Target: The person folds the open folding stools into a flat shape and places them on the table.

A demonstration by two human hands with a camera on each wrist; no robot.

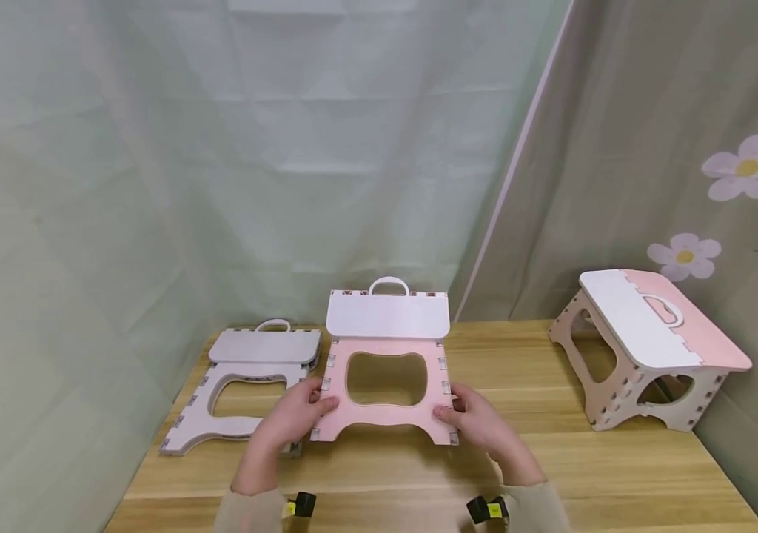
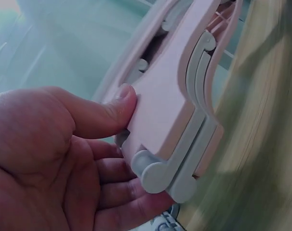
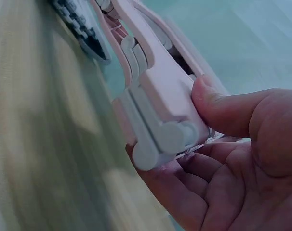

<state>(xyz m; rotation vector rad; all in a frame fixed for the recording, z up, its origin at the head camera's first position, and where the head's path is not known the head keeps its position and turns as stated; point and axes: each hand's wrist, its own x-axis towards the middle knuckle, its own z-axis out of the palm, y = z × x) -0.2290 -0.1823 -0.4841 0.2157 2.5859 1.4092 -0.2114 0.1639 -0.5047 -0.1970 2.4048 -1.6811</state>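
Stool (image 1: 387, 317), pinched by left grip (image 1: 292, 414), right grip (image 1: 482, 422)

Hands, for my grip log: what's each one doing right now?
Left hand: holding the pink folded stool by its left edge.
Right hand: holding the same stool by its right edge.

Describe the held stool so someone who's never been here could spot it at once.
Start at the table, then look to the middle of the view, where fingers grip the sides of a pink stool topped by a white panel. Unlike the greyish stool on its left, it is pink; unlike the open stool on its right, it is folded flat.
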